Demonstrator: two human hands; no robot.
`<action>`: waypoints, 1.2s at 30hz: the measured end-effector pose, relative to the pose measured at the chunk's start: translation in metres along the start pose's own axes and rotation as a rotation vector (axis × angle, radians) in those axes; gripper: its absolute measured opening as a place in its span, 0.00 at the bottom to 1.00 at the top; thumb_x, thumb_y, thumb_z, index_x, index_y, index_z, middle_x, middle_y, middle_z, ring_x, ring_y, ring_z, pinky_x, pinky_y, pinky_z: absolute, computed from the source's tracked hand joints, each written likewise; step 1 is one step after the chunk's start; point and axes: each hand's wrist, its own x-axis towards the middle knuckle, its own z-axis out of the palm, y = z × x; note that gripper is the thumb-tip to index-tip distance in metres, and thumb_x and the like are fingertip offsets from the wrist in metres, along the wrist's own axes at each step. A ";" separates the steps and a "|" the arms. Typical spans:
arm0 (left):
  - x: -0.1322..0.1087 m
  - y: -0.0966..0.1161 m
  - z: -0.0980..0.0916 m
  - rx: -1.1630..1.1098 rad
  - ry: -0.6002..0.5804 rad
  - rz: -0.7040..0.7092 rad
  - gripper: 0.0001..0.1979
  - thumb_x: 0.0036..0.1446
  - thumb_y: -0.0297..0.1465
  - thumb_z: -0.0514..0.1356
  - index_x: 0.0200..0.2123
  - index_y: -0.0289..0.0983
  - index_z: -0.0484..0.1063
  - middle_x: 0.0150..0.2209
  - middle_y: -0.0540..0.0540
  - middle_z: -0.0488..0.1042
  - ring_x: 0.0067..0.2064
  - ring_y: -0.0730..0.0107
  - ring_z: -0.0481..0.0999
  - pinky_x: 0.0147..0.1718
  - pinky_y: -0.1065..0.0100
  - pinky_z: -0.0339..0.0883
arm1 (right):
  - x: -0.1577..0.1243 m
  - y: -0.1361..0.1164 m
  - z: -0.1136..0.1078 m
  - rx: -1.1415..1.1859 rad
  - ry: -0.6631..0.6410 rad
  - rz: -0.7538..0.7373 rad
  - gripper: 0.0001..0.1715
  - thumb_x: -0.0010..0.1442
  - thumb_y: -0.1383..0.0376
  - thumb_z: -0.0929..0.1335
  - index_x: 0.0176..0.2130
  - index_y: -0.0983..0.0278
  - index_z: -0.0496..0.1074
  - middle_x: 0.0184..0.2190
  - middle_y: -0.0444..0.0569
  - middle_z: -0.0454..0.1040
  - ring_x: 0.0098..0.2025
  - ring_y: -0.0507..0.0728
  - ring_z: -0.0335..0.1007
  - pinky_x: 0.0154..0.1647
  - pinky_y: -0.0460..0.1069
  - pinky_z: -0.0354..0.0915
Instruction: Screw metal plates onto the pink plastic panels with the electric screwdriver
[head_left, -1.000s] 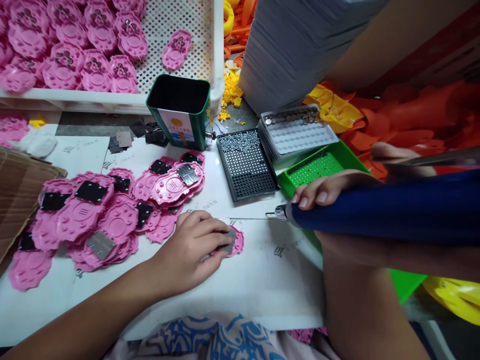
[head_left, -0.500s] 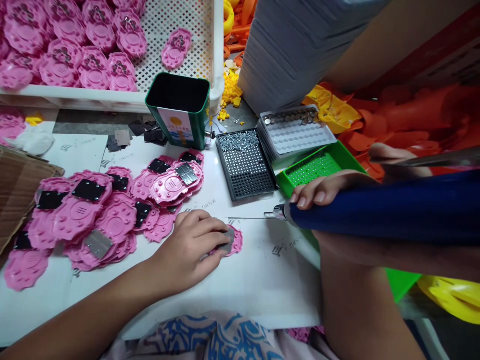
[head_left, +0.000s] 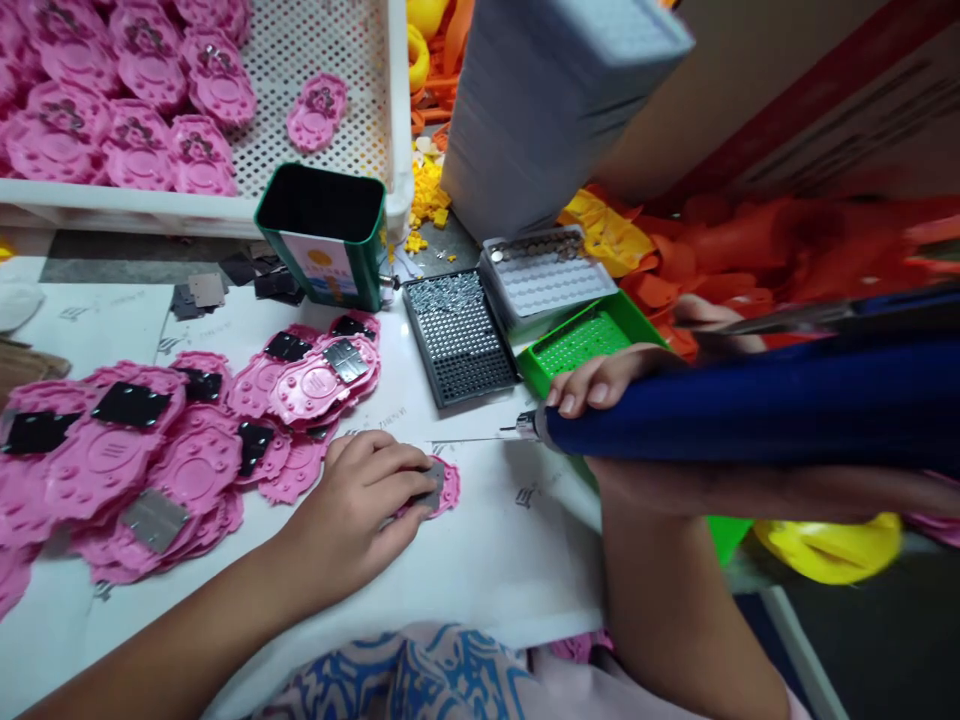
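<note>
My left hand point(head_left: 371, 495) lies over a pink plastic part point(head_left: 451, 484) on the white work surface, its fingers curled down onto the part and holding it there. A grey metal plate point(head_left: 431, 480) rests on that part, partly under my fingers. My right hand point(head_left: 592, 385) is wrapped round a blue electric screwdriver point(head_left: 720, 405), held level with its thin bit point(head_left: 510, 429) pointing left, apart from the part. Behind the screwdriver, blurred fingertips point(head_left: 705, 312) meet a long dark pointed tool point(head_left: 780, 322); whose fingers they are I cannot tell.
Pink parts with black or grey plates point(head_left: 157, 450) are heaped at left. A black perforated tray of screws point(head_left: 465, 345), a green tray point(head_left: 600, 340) and a green tin point(head_left: 322, 240) stand behind my hands. Farther back are a white crate point(head_left: 330, 205) and a tall grey stack point(head_left: 517, 120).
The view has shifted to the right, so everything sits farther left. My left hand stays on the pink part and my right hand keeps hold of the electric screwdriver.
</note>
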 end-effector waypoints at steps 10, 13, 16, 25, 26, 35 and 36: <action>-0.002 -0.004 0.007 -0.009 0.053 0.012 0.09 0.63 0.25 0.57 0.41 0.41 0.76 0.43 0.47 0.80 0.44 0.62 0.72 0.43 0.59 0.59 | 0.051 -0.023 0.043 -0.051 0.299 -0.143 0.29 0.49 0.38 0.69 0.39 0.55 0.75 0.20 0.42 0.68 0.20 0.54 0.66 0.20 0.50 0.68; -0.003 -0.004 0.008 -0.011 0.054 0.008 0.09 0.63 0.25 0.57 0.41 0.40 0.76 0.42 0.47 0.80 0.43 0.62 0.72 0.43 0.59 0.59 | 0.068 -0.005 0.050 -0.059 0.382 -0.153 0.28 0.55 0.36 0.61 0.39 0.52 0.71 0.19 0.40 0.66 0.18 0.53 0.68 0.18 0.50 0.69; -0.003 -0.004 0.009 -0.037 0.071 0.013 0.09 0.64 0.25 0.57 0.40 0.41 0.76 0.42 0.48 0.80 0.43 0.63 0.72 0.42 0.60 0.59 | 0.076 0.009 0.053 -0.092 0.403 -0.188 0.28 0.57 0.36 0.59 0.41 0.52 0.69 0.19 0.39 0.64 0.17 0.53 0.69 0.17 0.49 0.69; -0.004 -0.004 0.010 -0.070 0.090 0.016 0.08 0.62 0.23 0.58 0.40 0.40 0.76 0.42 0.49 0.80 0.44 0.63 0.70 0.44 0.60 0.57 | 0.079 0.017 0.057 -0.085 0.289 -0.216 0.32 0.58 0.37 0.59 0.39 0.56 0.75 0.17 0.39 0.67 0.16 0.51 0.67 0.16 0.46 0.67; -0.005 -0.004 0.011 -0.076 0.092 0.011 0.08 0.62 0.23 0.58 0.40 0.40 0.76 0.42 0.49 0.80 0.44 0.63 0.70 0.44 0.60 0.57 | 0.079 0.017 0.057 -0.075 0.278 -0.226 0.31 0.58 0.37 0.60 0.39 0.55 0.76 0.18 0.39 0.67 0.16 0.51 0.68 0.16 0.46 0.67; -0.011 -0.005 0.019 -0.099 0.112 -0.019 0.09 0.65 0.25 0.56 0.41 0.40 0.76 0.43 0.48 0.79 0.45 0.62 0.69 0.46 0.59 0.55 | 0.078 0.022 0.057 -0.080 0.151 -0.308 0.30 0.56 0.35 0.62 0.42 0.53 0.72 0.19 0.39 0.65 0.17 0.52 0.68 0.16 0.47 0.66; -0.012 -0.005 0.019 -0.104 0.109 -0.020 0.09 0.65 0.26 0.56 0.42 0.40 0.76 0.44 0.48 0.79 0.45 0.62 0.69 0.46 0.59 0.55 | 0.078 0.022 0.057 -0.073 0.151 -0.311 0.31 0.55 0.35 0.63 0.43 0.53 0.72 0.19 0.39 0.65 0.17 0.52 0.68 0.16 0.47 0.66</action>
